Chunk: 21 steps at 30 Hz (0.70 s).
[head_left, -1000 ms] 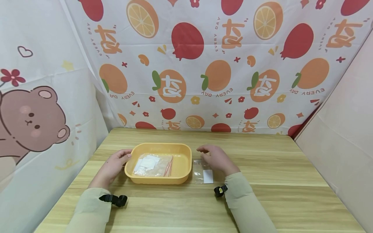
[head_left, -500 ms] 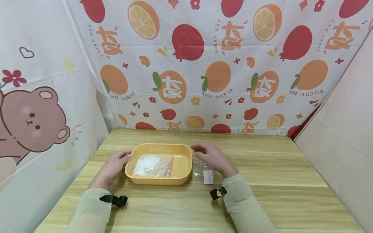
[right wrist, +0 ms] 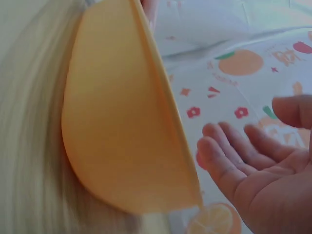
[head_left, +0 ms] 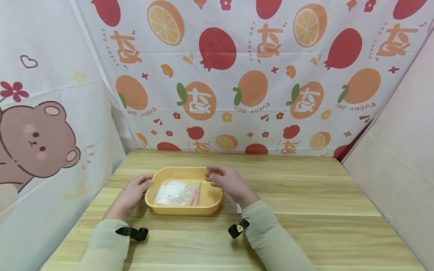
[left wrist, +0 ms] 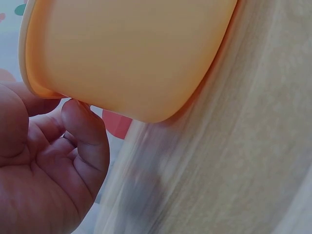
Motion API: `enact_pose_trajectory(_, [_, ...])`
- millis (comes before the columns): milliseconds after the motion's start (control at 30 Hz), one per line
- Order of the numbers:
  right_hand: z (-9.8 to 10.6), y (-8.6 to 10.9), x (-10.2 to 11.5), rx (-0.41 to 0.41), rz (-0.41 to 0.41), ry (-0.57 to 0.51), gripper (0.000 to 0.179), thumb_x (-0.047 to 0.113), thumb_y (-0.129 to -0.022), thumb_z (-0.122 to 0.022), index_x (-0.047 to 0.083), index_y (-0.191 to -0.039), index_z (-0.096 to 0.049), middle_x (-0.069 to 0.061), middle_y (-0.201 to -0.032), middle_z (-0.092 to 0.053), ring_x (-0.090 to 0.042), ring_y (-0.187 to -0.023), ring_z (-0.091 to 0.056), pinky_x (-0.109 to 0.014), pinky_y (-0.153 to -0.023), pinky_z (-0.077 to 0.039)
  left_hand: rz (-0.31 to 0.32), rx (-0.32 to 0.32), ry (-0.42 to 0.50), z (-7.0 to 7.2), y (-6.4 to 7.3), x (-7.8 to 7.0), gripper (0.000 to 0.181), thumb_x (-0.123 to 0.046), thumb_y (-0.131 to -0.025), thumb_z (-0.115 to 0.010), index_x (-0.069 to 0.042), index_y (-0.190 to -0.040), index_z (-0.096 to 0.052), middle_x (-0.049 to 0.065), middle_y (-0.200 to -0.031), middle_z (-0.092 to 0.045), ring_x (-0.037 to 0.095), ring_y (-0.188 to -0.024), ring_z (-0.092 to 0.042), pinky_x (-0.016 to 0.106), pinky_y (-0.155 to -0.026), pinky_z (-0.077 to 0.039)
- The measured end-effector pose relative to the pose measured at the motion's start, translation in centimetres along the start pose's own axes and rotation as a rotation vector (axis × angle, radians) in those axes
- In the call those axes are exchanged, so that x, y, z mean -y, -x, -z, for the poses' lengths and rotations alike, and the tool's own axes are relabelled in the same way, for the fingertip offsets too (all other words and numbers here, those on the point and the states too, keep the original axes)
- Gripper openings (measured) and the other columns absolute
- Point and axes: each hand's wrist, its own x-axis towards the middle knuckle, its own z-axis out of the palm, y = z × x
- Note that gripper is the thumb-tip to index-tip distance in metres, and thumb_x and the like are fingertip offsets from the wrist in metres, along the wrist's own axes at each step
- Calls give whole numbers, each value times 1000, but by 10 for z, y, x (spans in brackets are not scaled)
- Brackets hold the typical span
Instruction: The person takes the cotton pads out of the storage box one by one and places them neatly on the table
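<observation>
A yellow plastic tray (head_left: 207, 209) stands on the table, with clear plastic bags (head_left: 184, 194) inside it that bear white labels and red zip strips. My left hand (head_left: 130, 194) grips the tray's left rim, its thumb and fingers bent at the edge in the left wrist view (left wrist: 58, 151). Above the tray's right end hovers my right hand (head_left: 228, 182), fingers spread and gently bent, holding nothing. The right wrist view has that hand (right wrist: 258, 165) palm up beside the tray's wall (right wrist: 122, 112). Under the right wrist a small clear bag with a white label (head_left: 239, 209) is mostly hidden.
The wooden table (head_left: 325, 218) reaches back to a fruit-print cloth (head_left: 251, 124). A cloth with a bear print (head_left: 40, 139) hangs at the left, and a pale cloth (head_left: 403, 150) at the right.
My right hand has moved left, from over the small clear bag to above the tray's right end, and its wrist now covers most of that bag. The left hand and tray stay put.
</observation>
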Motion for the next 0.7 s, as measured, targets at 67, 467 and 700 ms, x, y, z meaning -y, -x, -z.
enact_pose_trajectory(67, [-6, -4, 0, 8, -29, -71, 46, 14, -105, -55, -4, -147, -46, -21, -136, -58, -35, -126, -56, -45, -104, -47, -3, 0, -1, 1, 1, 0, 51, -29, -111, -40, 3, -151, -39, 27, -143, -47, 25, -113, -57, 30, -83, -54])
enact_pose_trajectory(467, [-29, -21, -2, 0, -243, -36, 53, 20, -100, -60, -2, -147, -47, -17, -135, -57, -37, -120, -61, -48, -99, -50, -17, 9, -22, 1, 2, -2, 53, -30, -111, -40, 5, -151, -37, 27, -142, -48, 30, -117, -55, 30, -84, -54])
enact_pose_trajectory(700, [-41, -25, -2, 32, -308, 23, 56, 23, -102, -60, -2, -149, -43, -19, -136, -57, -38, -116, -61, -46, -90, -55, 7, 10, -32, -1, 3, -4, 54, -32, -111, -39, 4, -152, -37, 27, -145, -45, 32, -121, -53, 30, -85, -53])
